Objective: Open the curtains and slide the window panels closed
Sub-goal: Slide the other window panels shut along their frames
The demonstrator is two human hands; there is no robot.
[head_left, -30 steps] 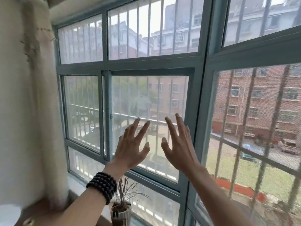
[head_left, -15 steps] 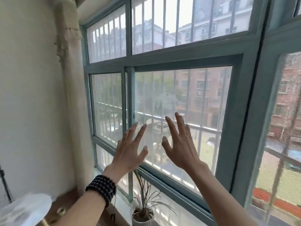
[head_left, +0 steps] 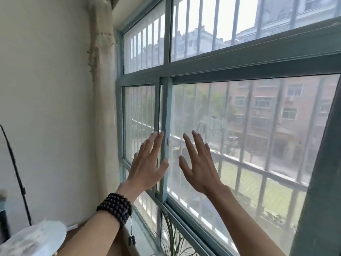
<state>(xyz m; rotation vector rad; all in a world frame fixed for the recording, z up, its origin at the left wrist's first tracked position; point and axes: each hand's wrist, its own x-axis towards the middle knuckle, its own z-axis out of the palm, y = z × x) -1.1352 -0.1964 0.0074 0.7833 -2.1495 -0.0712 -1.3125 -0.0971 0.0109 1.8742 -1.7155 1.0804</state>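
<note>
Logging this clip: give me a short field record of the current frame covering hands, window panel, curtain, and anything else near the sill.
left hand: open, fingers straight, fingertips at the panel's vertical frame edge
right hand: open, fingers spread against or close to the mesh; contact unclear
sliding panel: mesh-covered, its left frame edge by the left hand
curtain: gathered against the wall, left of the window
bracelet: dark beads on left wrist
plant: below the sill

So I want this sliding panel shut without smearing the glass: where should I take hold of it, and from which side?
Take the sliding panel by its upright left frame edge, beside the small latch. Come from the left, curling the left hand's fingers round the edge. It looks like the only raised, grippable part.
</note>
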